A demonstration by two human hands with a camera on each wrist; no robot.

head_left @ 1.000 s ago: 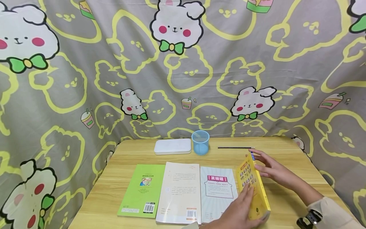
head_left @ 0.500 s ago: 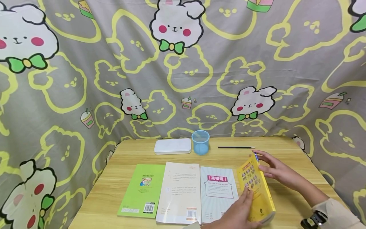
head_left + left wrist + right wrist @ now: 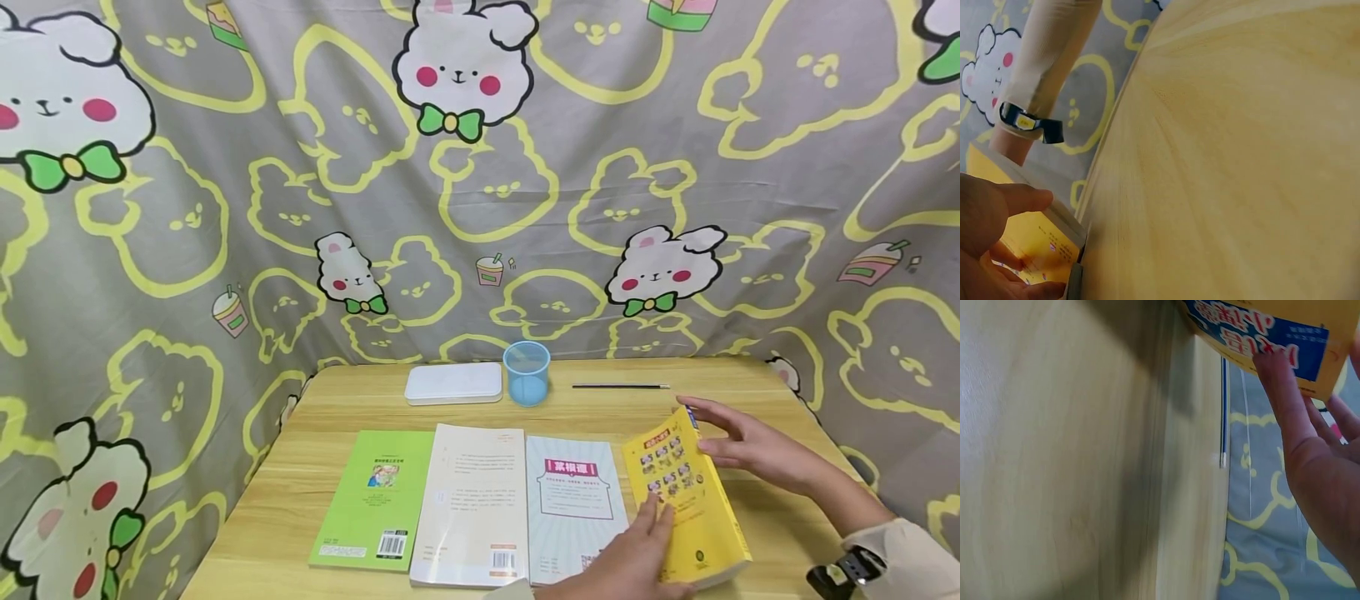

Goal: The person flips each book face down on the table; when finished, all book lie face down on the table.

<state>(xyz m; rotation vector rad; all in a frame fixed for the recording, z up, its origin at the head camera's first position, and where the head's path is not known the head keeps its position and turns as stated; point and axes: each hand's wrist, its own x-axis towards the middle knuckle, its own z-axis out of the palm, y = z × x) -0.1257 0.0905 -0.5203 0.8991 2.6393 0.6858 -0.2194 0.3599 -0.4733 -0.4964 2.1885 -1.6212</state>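
A yellow book [image 3: 699, 521] stands tilted at the right end of a row of books, its back cover facing up and left. My left hand [image 3: 628, 557] grips its lower left part; in the left wrist view the thumb lies over the page edge and the fingers are against the yellow cover [image 3: 1041, 240]. At the far upper corner, my right hand [image 3: 750, 446] holds the book between thumb and fingers. The right wrist view shows a digit on the blue title panel [image 3: 1307, 353]. Left of it lie a light blue book [image 3: 573, 487], a cream book [image 3: 472, 500] and a green book [image 3: 382, 492].
Along the back of the wooden table [image 3: 300, 467] are a white case [image 3: 453, 383], a blue translucent cup [image 3: 527, 375] and a thin dark pencil [image 3: 621, 386]. A patterned grey curtain [image 3: 465, 317] hangs behind and at both sides.
The yellow book's raised spine has swung to the right, and more of its back cover faces up. My right hand has moved right with it; the left hand has shifted slightly.
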